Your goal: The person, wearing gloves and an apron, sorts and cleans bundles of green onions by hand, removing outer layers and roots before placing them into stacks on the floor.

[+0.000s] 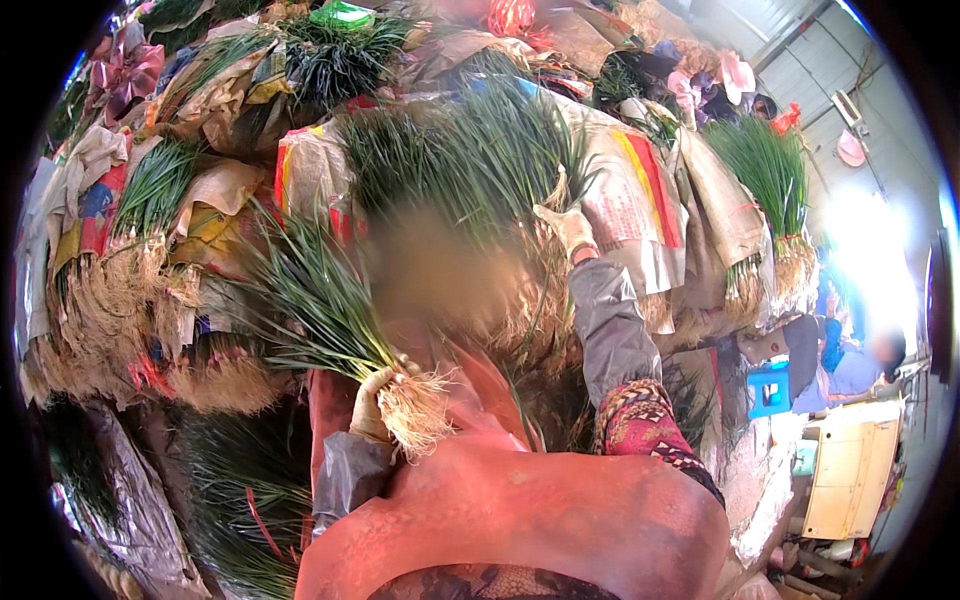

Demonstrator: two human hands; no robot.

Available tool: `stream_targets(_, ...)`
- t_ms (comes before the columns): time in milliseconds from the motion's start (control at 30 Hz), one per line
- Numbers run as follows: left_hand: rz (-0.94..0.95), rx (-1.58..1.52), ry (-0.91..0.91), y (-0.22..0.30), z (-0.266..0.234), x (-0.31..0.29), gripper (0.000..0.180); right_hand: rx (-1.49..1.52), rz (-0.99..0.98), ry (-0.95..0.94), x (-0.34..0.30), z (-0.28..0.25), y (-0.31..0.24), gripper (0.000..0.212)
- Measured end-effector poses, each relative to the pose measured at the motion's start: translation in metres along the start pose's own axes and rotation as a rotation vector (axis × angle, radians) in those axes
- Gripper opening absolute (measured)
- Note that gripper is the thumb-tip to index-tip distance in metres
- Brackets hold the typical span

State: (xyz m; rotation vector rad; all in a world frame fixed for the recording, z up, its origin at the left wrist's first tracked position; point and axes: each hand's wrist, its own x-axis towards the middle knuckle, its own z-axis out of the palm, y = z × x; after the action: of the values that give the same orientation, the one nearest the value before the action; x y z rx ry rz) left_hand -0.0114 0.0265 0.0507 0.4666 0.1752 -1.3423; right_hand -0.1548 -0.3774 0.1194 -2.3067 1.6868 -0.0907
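From where I stand, the left hand [370,408], in a pale glove, is clamped round a bunch of green stalks [335,300] just above its stringy roots [416,412], with the leaves fanning up and to the left in front of the red apron [530,520]. The right hand [568,230], also gloved, reaches up to the right edge of the big leafy heap [470,160], by the near left edge of the pale sacking [635,195] there; I cannot tell whether its fingers are closed on any stems. I'd judge the step in hand to be gathering stalks from the heap into the held bunch. The next move, to my eye, calls for a light pinch on a few stems with the right, the left staying firm so the roots sit level. A blur hides the heap's lower middle. Farther out, more rooted bunches [150,195] drape over the sacks to the left, another bunch [765,175] stands to the right, and beyond it there's a blue stool [768,390] and a tan cabinet [855,470].
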Motion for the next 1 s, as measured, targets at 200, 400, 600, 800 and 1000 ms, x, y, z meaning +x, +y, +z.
stream_targets(200,-0.022,0.086,-0.005,0.001,0.014,-0.001,0.038,0.022,-0.098,-0.057,0.0,0.012,-0.01,0.069)
stream_targets(400,0.07,-0.018,-0.101,0.011,0.025,-0.005,0.032,-0.004,-0.143,-0.003,0.003,-0.035,-0.023,0.074)
stream_targets(600,0.173,0.13,-0.053,0.039,0.047,-0.028,0.043,-0.268,-0.239,0.169,-0.025,-0.071,-0.075,0.095)
stream_targets(800,0.105,0.068,0.098,0.018,-0.007,-0.006,0.037,-0.73,-0.613,0.2,-0.102,0.08,-0.126,0.076)
stream_targets(1000,0.141,0.207,0.015,0.024,-0.001,-0.026,0.039,-0.219,-1.039,0.111,-0.185,0.11,-0.109,0.049)
